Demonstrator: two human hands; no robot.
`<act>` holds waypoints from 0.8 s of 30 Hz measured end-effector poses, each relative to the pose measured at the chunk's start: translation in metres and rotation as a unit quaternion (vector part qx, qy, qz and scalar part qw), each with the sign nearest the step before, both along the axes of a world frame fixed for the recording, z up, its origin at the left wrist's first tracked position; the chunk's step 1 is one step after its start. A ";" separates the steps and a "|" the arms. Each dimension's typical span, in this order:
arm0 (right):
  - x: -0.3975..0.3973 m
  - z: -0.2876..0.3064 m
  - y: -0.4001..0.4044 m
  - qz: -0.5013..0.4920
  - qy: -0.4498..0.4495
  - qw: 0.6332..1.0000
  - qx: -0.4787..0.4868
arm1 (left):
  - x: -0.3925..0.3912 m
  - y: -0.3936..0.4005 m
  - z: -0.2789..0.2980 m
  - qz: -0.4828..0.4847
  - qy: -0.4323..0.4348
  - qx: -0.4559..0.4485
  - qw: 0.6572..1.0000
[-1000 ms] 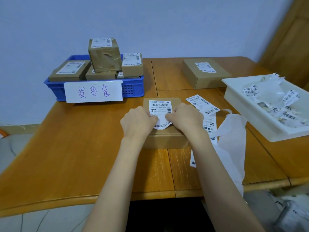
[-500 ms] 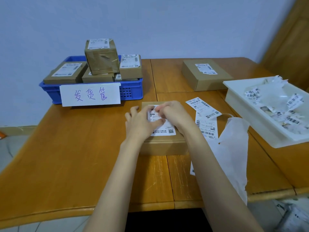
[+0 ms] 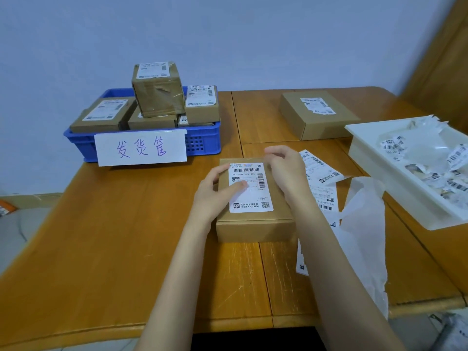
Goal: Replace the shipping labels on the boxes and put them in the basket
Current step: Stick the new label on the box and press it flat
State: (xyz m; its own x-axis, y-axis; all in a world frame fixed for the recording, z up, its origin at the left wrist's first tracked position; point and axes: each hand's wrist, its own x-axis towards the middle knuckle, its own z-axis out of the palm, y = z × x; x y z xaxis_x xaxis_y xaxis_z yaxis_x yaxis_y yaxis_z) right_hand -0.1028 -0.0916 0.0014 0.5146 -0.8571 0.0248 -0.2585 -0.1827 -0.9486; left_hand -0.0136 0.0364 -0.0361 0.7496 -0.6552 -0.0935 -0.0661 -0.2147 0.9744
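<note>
2 hands flank the box [image 3: 254,224], left hand [image 3: 215,193] pressing its label [image 3: 249,188].

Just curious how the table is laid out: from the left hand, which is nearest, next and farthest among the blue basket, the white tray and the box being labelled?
1. Box, under the left hand, touching it.
2. Blue basket, ahead, slightly left.
3. White tray, far right.
</note>
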 end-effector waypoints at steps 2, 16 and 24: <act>-0.003 -0.003 0.001 0.053 -0.016 0.998 -0.006 | -0.002 -0.002 -0.004 0.022 -0.014 -0.010 1.000; -0.008 -0.003 0.019 0.116 0.144 0.955 -0.232 | -0.005 -0.010 -0.009 0.084 -0.023 -0.002 0.996; -0.034 -0.007 0.030 0.329 0.146 0.917 -0.170 | -0.005 -0.010 -0.009 0.082 -0.019 -0.019 0.996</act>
